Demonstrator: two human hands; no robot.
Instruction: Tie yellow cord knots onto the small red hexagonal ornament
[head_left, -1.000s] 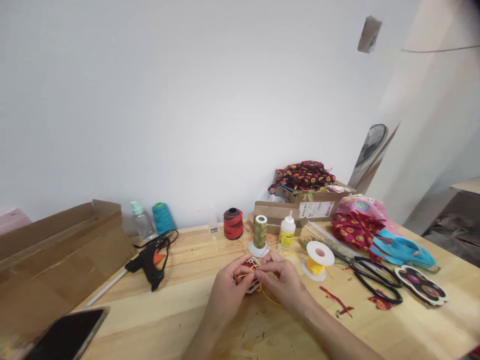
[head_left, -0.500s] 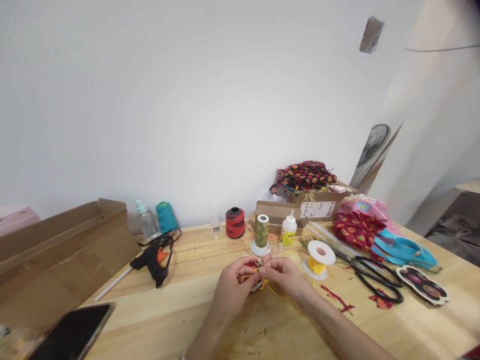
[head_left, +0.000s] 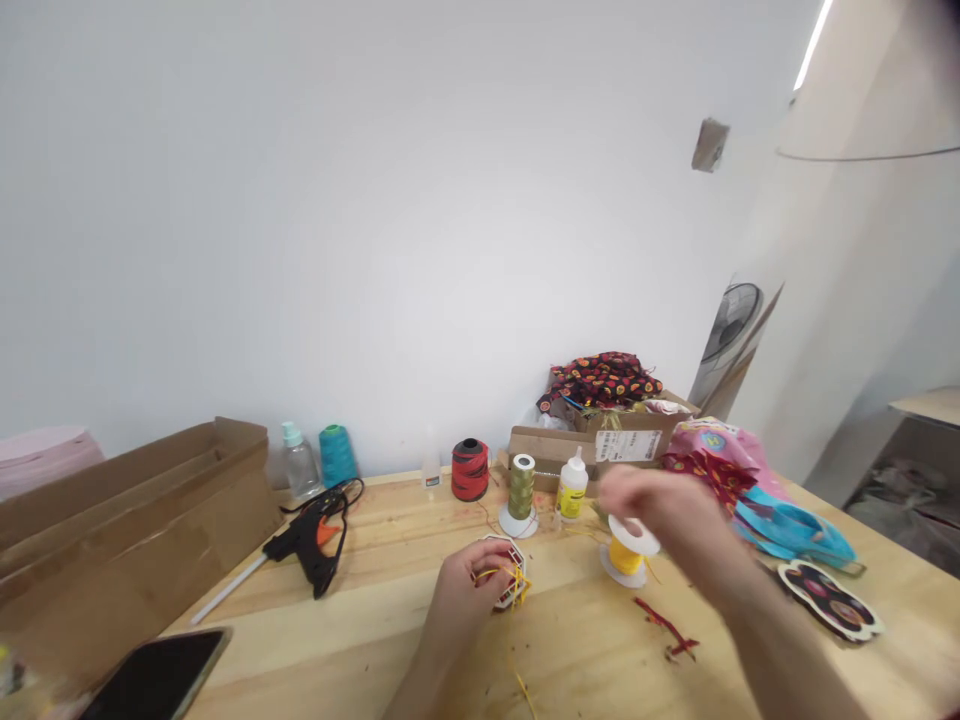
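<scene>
We are in what looks like a craft workshop: on our wooden table we see a thread spool, a glue bottle, a glue gun and heaped patterned cloth.

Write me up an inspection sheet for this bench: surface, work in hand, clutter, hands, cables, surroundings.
Surface: wooden table, with a red fabric scrap and a loose yellow strand on it.
Work in hand: octagonal piece with yellow cord on it; yellow spool upright to its right.
Clutter: phone, glue gun, red-and-black spool, yellow-labelled bottle.
Hands: left hand grips the octagonal piece; right hand is blurred, overlapping the yellow spool in view; whether it holds anything cannot be told.
Cables: black cord looped behind the glue gun; thin wire along the wall.
Surroundings: pale wall behind; long cardboard box at left.
</scene>
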